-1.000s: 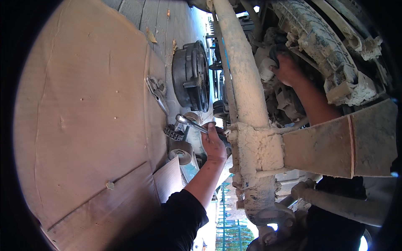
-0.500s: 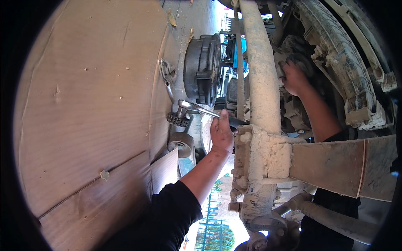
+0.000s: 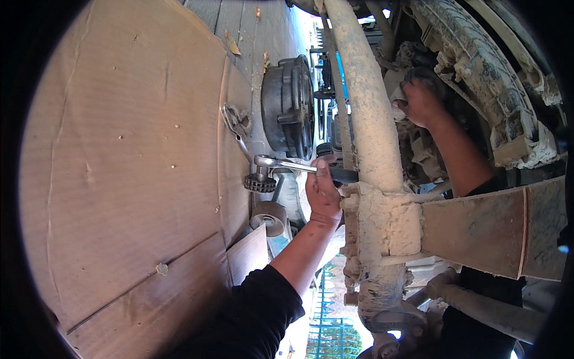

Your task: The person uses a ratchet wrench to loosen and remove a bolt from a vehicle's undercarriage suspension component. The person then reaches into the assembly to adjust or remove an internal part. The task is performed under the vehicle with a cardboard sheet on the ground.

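My left hand [image 3: 323, 194] is closed around the dark handle of a ratchet wrench [image 3: 293, 164], just left of a dusty axle tube [image 3: 371, 113]. From the ratchet's head hangs a chain wrench [image 3: 260, 183], its chain bunched in a loop and touching nothing I can make out. Higher up, beyond the axle, my right hand [image 3: 423, 105] has its fingers curled against a dusty rounded part [image 3: 397, 94] among the vehicle's underside parts. Some of its fingertips are hidden behind that part.
Flattened cardboard [image 3: 131, 149] covers the left side. Beside it lie a metal tool [image 3: 237, 125], a black round basin [image 3: 287, 107] and a roller wheel [image 3: 269, 217]. A leaf spring [image 3: 478, 230] crosses the lower right, close to my right arm. A dirt-caked beam [image 3: 484, 66] runs along the upper right.
The whole view has shifted slightly. My left hand still grips the ratchet, with the chain wrench hanging much as before. My right hand stays at the same rounded part.
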Demonstrator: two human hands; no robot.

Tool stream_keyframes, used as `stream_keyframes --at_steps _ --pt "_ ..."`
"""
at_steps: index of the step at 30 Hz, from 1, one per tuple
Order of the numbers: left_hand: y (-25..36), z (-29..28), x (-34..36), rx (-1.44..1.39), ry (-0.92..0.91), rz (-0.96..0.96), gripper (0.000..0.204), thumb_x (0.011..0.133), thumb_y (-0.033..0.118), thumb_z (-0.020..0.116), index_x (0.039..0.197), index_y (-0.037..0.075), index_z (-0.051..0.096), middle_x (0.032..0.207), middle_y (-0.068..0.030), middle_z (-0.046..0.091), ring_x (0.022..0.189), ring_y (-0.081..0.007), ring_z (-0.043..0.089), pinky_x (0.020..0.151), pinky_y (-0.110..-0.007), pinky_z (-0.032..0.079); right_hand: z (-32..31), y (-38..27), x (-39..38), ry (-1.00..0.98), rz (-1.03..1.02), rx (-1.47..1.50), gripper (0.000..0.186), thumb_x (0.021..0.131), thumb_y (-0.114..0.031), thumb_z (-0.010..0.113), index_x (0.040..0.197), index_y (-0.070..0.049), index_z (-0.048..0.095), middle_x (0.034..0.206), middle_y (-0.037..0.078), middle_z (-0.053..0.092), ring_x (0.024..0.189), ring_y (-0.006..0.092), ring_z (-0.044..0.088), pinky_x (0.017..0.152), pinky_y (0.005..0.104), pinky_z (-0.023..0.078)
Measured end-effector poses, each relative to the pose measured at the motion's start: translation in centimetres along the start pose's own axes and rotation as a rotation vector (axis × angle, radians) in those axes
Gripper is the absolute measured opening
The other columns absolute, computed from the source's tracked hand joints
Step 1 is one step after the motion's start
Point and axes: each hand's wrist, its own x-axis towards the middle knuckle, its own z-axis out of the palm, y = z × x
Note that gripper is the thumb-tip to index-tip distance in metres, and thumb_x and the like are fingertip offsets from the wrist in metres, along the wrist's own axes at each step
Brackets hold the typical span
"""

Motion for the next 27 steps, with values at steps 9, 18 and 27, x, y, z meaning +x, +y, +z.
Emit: stream_keyframes --at_steps 9,18,27 --pt "2.1 0.0 0.8 0.043 -0.026 0.092 0.039 0.111 0.034 0.051 0.123 0.001 0.069 0.107 -0.0046 0.066 0.092 -0.0120 0.059 0.080 -0.027 0.049 -0.7 0.2 -0.6 0.068 -0.143 0.156 0.059 0.082 -0.008 0.084 0.138 -0.009 0.066 0.135 0.016 0.062 0.127 0.0416 0.058 0.110 0.0463 0.050" --pt "1.2 0.0 0.9 0.079 0.008 0.093 0.035 0.111 0.035 0.053 0.122 0.005 0.068 0.098 0.0016 0.061 0.078 -0.0038 0.051 0.064 -0.021 0.042 -0.9 0.4 -0.8 0.005 -0.138 0.213 0.065 0.081 0.000 0.081 0.143 -0.012 0.063 0.152 0.022 0.054 0.141 0.0418 0.051 0.121 0.0453 0.041" --pt "1.1 -0.1 1.3 0.094 -0.016 0.106 0.031 0.112 0.035 0.053 0.119 0.009 0.068 0.104 0.0013 0.063 0.078 -0.0049 0.053 0.061 -0.022 0.042 -0.9 0.5 -0.7 -0.017 -0.087 0.120 0.056 0.092 -0.019 0.077 0.146 -0.014 0.061 0.147 0.023 0.057 0.138 0.0424 0.053 0.119 0.0463 0.043"
